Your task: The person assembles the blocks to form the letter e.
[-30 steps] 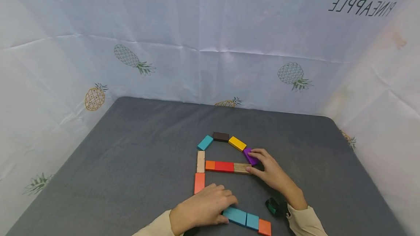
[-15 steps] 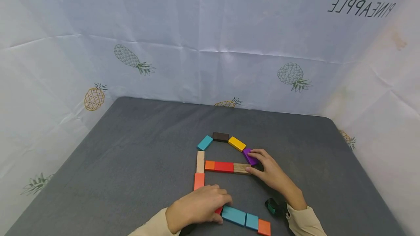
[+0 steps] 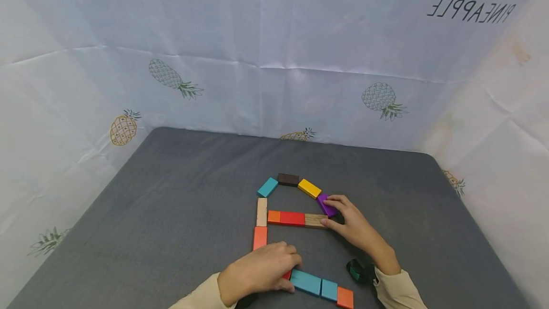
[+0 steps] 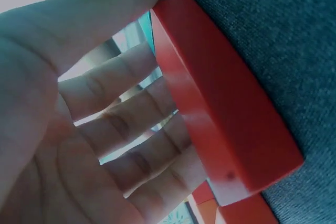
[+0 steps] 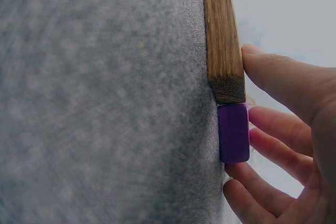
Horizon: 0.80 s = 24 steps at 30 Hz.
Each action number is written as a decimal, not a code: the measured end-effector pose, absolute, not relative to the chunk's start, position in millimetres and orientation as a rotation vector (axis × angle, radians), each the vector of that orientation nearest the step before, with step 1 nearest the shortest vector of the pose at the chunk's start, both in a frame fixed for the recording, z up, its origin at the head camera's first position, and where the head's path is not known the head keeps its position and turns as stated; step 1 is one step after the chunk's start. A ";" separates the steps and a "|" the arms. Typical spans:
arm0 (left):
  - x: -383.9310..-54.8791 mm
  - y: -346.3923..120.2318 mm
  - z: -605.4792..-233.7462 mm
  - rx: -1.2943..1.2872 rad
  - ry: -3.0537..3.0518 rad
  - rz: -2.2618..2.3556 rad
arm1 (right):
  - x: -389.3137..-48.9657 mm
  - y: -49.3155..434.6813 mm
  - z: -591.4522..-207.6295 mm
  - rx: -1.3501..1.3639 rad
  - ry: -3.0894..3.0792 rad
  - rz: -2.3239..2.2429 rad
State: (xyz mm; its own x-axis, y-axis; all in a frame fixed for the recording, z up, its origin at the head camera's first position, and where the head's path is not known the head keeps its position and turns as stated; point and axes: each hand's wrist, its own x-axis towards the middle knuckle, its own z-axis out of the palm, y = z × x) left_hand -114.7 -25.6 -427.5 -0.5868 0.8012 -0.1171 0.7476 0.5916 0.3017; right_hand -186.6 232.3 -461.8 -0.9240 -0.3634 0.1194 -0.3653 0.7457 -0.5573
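My left hand (image 3: 263, 271) spans a red block (image 4: 220, 98) on the table, fingers along its far side and thumb at the end that meets a long teal block (image 3: 305, 282). In the head view the hand hides most of that red block. My right hand (image 3: 353, 223) rests where a brown wood-grain block (image 5: 223, 35) meets a purple block (image 5: 233, 132). Its thumb touches the brown block's top, and its fingertips lie on the purple block's top and at its outer end.
A teal block (image 3: 268, 187), a dark brown block (image 3: 288, 180) and a yellow block (image 3: 310, 188) form the arc's top. A pale wooden block (image 3: 262, 211) and a coral block (image 3: 259, 238) run down the left side. An orange block (image 3: 345, 297) ends the lower row.
My left hand has shifted slightly left, uncovering a bit of the red block beside the teal one. My right hand has stayed in place on the brown and purple blocks.
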 end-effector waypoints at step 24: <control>-97.3 53.9 -445.1 1.745 2.440 0.296 | -184.9 233.3 -461.2 0.650 -2.884 0.957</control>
State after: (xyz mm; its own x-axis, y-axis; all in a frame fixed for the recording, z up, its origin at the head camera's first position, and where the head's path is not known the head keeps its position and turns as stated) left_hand -97.3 53.9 -445.1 -0.3244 0.9459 0.0108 0.9211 0.3132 0.2313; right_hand -184.9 233.3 -461.2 -0.9120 -0.3776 0.1602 -0.3985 0.7229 -0.5645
